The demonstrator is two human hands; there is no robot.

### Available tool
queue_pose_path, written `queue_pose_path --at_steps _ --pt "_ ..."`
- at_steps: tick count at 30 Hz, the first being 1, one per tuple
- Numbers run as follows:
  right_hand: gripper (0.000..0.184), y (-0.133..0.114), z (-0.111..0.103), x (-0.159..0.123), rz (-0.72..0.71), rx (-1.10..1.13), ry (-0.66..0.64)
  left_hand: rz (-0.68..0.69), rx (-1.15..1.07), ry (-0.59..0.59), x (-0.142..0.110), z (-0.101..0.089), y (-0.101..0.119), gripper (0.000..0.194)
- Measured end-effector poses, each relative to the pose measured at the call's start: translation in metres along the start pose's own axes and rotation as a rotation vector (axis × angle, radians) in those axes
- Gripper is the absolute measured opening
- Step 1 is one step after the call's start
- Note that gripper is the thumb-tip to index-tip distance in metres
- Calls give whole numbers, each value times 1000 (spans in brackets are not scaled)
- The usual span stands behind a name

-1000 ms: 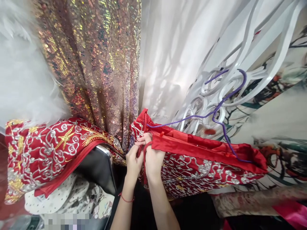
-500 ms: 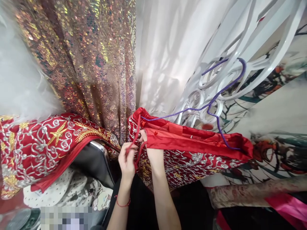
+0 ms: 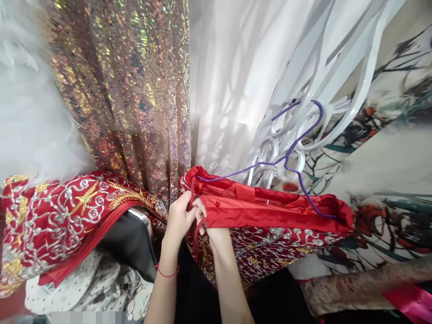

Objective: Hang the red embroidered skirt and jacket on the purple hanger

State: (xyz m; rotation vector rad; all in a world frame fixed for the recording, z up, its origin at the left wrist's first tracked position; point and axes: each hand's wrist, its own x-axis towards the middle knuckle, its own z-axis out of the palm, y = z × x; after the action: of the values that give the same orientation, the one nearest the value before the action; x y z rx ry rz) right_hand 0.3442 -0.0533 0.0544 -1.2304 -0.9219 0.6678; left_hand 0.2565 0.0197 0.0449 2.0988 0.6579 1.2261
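Note:
A red garment point(image 3: 256, 216) with a satin band along its top edge and silver and gold embroidery below hangs on a purple wire hanger point(image 3: 243, 171). At its left end, a thin red cord point(image 3: 195, 238) loops down between my hands. My left hand point(image 3: 178, 218) is closed in a pinch on the cord, its fingertips touching those of my right hand. My right hand point(image 3: 216, 235) has its fingers bent at the band's left end, beside the cord. The band covers part of that hand, and what it grips is partly hidden.
The hanger hooks onto white curled metalwork point(image 3: 324, 117). A sequinned curtain-like cloth point(image 3: 135, 90) and white fluffy material point(image 3: 37, 99) are on the left. Another red embroidered cloth point(image 3: 67, 216) lies over a black chair-like piece point(image 3: 130, 243), above white dotted fabric point(image 3: 81, 279).
My left hand has moved up and right, bringing its fingers against my right hand's. The cord, earlier stretched out to the left, is now gathered between them. The view has shifted slightly.

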Motion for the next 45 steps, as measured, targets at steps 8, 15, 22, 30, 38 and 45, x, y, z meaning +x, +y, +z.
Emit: queue_pose_path --at_steps 8,15,22,30,38,45 --pt "42 -20 12 -8 120 216 121 61 -86 4 0 -1 7 10" --pt "35 -43 23 -13 -28 275 283 30 -134 -126 0 -14 24 14" --pt "25 -68 12 -4 -47 317 171 43 -7 -58 -21 -14 25 8" --pt "9 -70 -70 -33 -508 -458 303 -80 100 39 -8 -12 19 8" --pt "35 -86 -231 -90 -717 -1398 637 83 92 488 67 -8 19 33" --pt "12 -104 -295 -59 -594 -1034 283 51 -193 68 99 4 -1 46"
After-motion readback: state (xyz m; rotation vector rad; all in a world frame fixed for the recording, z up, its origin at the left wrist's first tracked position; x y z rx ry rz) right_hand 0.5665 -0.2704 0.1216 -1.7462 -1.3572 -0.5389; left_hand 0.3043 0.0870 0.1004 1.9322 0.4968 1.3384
